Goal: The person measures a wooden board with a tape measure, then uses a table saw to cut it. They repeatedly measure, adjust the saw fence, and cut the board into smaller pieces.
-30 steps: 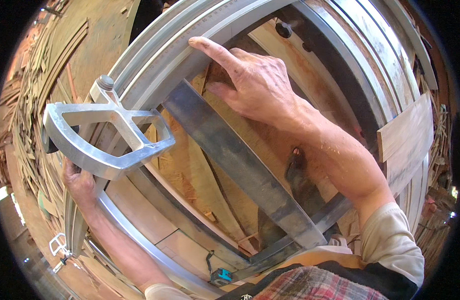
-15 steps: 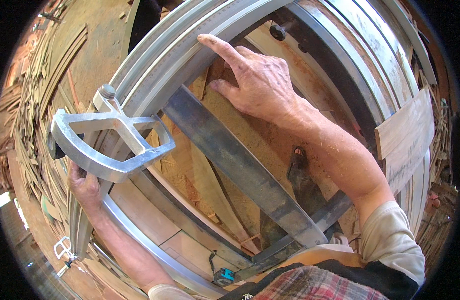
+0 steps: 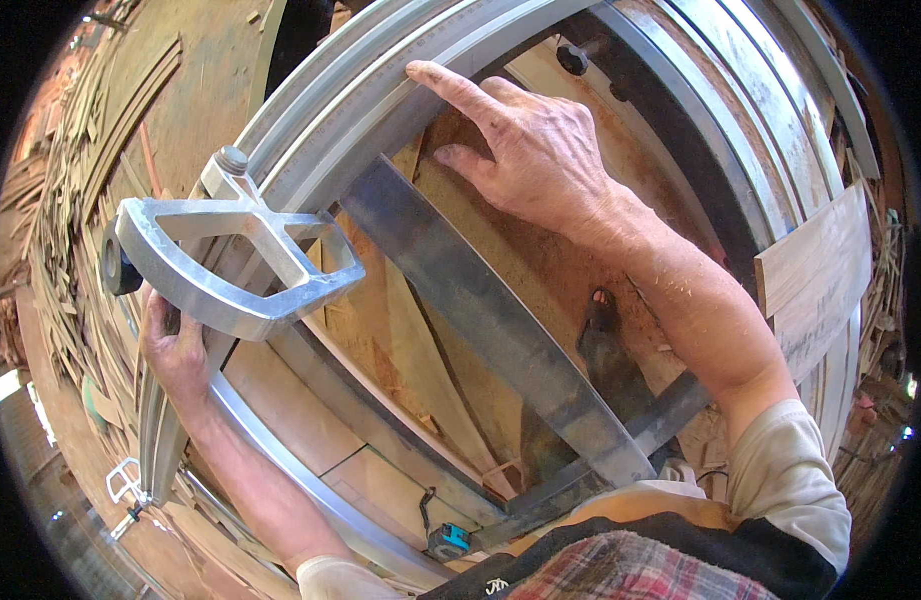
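A silver cast-metal stop (image 3: pixel 196 290) with an open frame sits on the long aluminium fence rail (image 3: pixel 321 150), its round black knob (image 3: pixel 119 258) at the left. Beneath its near edge, my left hand (image 3: pixel 178 355) has its fingers curled, partly hidden behind the metal. What they grip there I cannot make out. My right hand (image 3: pixel 541 150) reaches over the gap between the rails, holding nothing. Its index finger is stretched out with the tip at the rail's measuring scale, the thumb stands apart, and the other fingers bend.
A dark metal bar (image 3: pixel 491 310) crosses the frame below my right arm. A blue-black tape measure (image 3: pixel 449 540) lies near my body. A wooden board (image 3: pixel 816 265) rests at the right. Wood offcuts (image 3: pixel 66 260) are heaped at the left, and another stop (image 3: pixel 124 481) shows lower left.
The whole view has shifted slightly, with the rail, stop and hands appearing a little higher and further right. Both hands keep nearly the same places on the rail. More of the black knob shows.
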### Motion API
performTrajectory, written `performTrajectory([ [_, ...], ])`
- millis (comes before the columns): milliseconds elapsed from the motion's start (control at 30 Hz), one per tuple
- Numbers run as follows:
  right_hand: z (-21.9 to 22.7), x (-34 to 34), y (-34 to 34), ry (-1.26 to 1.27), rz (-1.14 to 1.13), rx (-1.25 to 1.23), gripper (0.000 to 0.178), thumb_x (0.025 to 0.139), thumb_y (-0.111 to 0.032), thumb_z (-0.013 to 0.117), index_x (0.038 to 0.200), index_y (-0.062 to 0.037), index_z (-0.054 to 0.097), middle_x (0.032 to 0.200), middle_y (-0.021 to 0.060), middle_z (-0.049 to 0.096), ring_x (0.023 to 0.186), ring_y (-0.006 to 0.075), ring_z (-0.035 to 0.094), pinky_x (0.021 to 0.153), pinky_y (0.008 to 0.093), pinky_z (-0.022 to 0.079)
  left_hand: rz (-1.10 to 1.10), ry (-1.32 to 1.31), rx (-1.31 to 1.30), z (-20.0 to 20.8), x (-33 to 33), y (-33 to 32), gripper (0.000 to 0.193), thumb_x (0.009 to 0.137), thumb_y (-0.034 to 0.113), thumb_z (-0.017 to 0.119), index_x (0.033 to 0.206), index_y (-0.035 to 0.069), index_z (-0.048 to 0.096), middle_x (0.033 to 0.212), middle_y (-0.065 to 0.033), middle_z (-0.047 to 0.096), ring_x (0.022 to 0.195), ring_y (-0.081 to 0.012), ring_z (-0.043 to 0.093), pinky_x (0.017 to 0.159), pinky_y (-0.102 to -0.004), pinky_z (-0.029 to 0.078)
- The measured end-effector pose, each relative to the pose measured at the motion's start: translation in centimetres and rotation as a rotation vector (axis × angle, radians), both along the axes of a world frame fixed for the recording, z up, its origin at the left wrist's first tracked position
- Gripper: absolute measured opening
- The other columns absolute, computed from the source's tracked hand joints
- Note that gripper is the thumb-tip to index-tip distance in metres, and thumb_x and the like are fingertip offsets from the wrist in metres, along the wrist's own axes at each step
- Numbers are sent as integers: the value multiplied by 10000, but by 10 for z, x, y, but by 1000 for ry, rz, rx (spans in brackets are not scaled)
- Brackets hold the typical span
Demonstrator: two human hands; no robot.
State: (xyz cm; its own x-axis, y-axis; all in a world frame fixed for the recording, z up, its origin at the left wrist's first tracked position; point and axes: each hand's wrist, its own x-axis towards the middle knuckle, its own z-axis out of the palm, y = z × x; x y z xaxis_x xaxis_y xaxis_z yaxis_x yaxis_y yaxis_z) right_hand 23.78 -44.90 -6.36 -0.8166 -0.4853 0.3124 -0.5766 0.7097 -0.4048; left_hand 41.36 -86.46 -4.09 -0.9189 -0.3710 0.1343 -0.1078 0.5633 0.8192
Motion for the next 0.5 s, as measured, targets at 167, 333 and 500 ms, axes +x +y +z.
performTrajectory([
  [167,0,0,-1,26,31,67,796,935,-345,804,1638,-359,430,993,93,746,858,263,750,749,420,627,-9,16,31,4,-2,7,341,1012,13,713,1349,-21,672,1337,-38,668,1232,-162,611,1100,-328,455],
  [333,-3,-1,-2,39,40,6,747,905,-305,777,1596,-373,501,938,112,722,816,290,739,710,457,597,-6,11,28,1,-1,3,335,1002,16,736,1333,-6,688,1355,-27,664,1244,-164,611,1106,-329,455],
  [500,-5,-1,-4,120,86,92,786,943,-352,790,1640,-390,427,904,80,719,780,251,717,706,409,603,-6,16,69,-3,0,-3,371,992,15,752,1356,-3,682,1362,-31,661,1252,-163,610,1115,-330,452],
])
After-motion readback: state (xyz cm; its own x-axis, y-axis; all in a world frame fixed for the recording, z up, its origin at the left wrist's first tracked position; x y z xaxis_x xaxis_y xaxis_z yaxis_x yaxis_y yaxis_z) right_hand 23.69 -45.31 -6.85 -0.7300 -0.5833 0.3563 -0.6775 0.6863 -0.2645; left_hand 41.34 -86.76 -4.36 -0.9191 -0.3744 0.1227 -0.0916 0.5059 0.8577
